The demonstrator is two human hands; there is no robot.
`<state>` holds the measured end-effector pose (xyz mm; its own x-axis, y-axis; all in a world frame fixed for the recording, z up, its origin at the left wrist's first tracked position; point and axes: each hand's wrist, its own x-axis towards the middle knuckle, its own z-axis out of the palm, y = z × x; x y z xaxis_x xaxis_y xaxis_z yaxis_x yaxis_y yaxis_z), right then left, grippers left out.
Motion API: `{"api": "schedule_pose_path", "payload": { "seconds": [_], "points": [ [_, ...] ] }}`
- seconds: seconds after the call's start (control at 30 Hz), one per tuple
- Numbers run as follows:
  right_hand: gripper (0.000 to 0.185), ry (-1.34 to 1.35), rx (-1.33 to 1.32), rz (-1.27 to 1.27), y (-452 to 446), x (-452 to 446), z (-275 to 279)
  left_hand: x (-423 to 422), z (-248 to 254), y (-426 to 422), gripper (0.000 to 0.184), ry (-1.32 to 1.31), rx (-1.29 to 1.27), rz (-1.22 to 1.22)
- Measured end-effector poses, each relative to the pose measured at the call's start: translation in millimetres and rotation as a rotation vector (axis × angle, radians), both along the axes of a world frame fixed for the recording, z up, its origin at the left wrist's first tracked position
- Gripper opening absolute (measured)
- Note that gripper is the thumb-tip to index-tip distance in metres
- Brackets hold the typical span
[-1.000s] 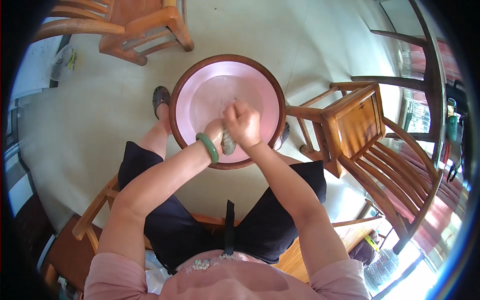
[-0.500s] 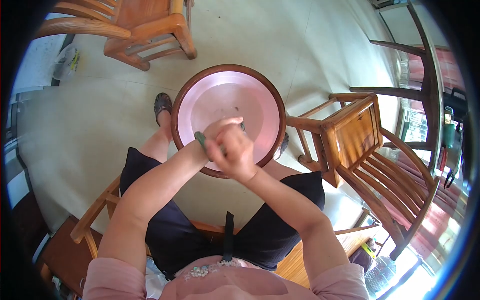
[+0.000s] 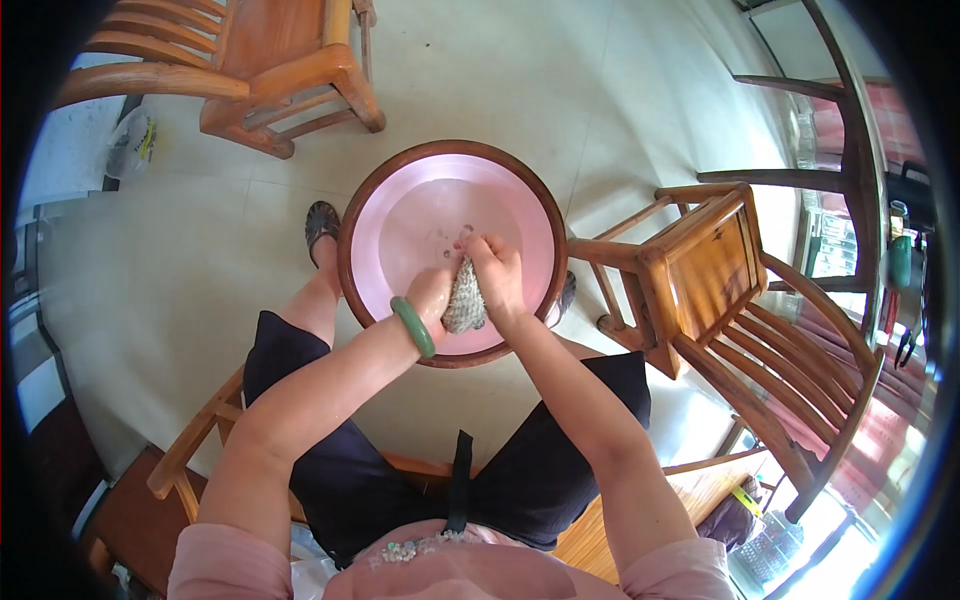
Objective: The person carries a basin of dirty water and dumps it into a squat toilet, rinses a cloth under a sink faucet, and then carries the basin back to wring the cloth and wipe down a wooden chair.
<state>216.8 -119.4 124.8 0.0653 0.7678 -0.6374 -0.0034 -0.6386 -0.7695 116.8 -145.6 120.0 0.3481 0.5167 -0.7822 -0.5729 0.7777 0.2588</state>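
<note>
Between my two hands hangs a bunched grey-and-white knitted cloth [image 3: 465,303], over the inside of the basin. My left hand [image 3: 431,295], with a green bangle [image 3: 413,327] on its wrist, is closed against the cloth's left side. My right hand [image 3: 498,272] grips the upper right part with curled fingers. The round pink basin [image 3: 375,240] has a brown rim and holds what looks like shallow water. Small dark ripples or bits show just beyond my fingers. The cloth's full shape is hidden by the folds and my hands.
The basin stands on the pale floor [image 3: 260,230] between my feet. A wooden chair [image 3: 700,265] is close on the right, and another wooden chair [image 3: 285,80] stands at upper left. A plastic bag [image 3: 130,143] lies at far left, and a dark-framed table [image 3: 860,180] is at far right.
My hands were crossed and overlapping above the basin's near side. Now they are apart, side by side, with the knitted cloth visible between them. The bangle is in fuller view.
</note>
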Motion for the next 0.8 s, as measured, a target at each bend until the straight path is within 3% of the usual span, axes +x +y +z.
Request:
{"api": "schedule_pose_path", "payload": {
  "seconds": [0.03, 0.1, 0.17, 0.2, 0.23, 0.3, 0.37, 0.4, 0.47, 0.57, 0.6, 0.63, 0.7, 0.73, 0.8],
  "points": [
    [0.019, -0.001, 0.000, 0.004, -5, -4, 5, -2, 6, 6, 0.021, 0.037, -0.008, 0.040],
    [0.015, -0.094, 0.411, -0.034, -18, -18, 16, -9, -13, 11, 0.023, 0.074, -0.012, 0.089],
    [0.015, -0.220, 0.896, 0.139, -31, -26, 23, -25, -72, 3, 0.022, 0.167, 0.459, -0.164],
    [0.015, -0.220, 0.903, 0.141, -36, -28, 32, -25, -27, 11, 0.022, -0.084, 0.191, 0.058],
    [0.017, -0.221, 0.987, 0.215, -40, -31, 45, -23, -7, 17, 0.022, -0.083, 0.197, 0.062],
    [0.020, -0.223, 1.075, 0.286, -40, -32, 51, -17, 15, 26, 0.024, 0.070, 0.009, -0.171],
    [0.019, -0.260, 1.102, 0.362, -38, -29, 46, -13, 17, 19, 0.027, 0.081, -0.011, -0.152],
    [0.018, -0.328, 1.171, 0.399, -30, -27, 45, -10, 8, 11, 0.027, 0.129, 0.136, -0.113],
    [0.017, -0.305, 1.176, 0.358, -20, -28, 48, -4, -10, -4, 0.027, 0.177, 0.283, -0.073],
    [0.015, -0.365, 1.074, 0.294, -13, -24, 34, 7, -32, -17, 0.019, -0.299, 0.067, 0.309],
    [0.014, -0.435, 0.964, 0.275, -11, -23, 25, 5, -28, -13, 0.019, -0.301, 0.072, 0.305],
    [0.014, -0.436, 0.968, 0.274, -8, -21, 21, 0, -15, -7, 0.021, -0.173, 0.052, 0.138],
    [0.018, -0.352, 0.617, 0.139, 1, -16, 11, -9, 13, 1, 0.025, 0.087, 0.007, -0.193],
    [0.022, -0.382, 0.505, -0.031, 11, -11, 6, -1, 32, 5, 0.027, 0.209, 0.000, -0.250],
    [0.022, -0.311, 0.424, -0.086, 15, -3, 1, 3, 29, 7, 0.028, 0.138, 0.019, -0.222]
  ]
}}
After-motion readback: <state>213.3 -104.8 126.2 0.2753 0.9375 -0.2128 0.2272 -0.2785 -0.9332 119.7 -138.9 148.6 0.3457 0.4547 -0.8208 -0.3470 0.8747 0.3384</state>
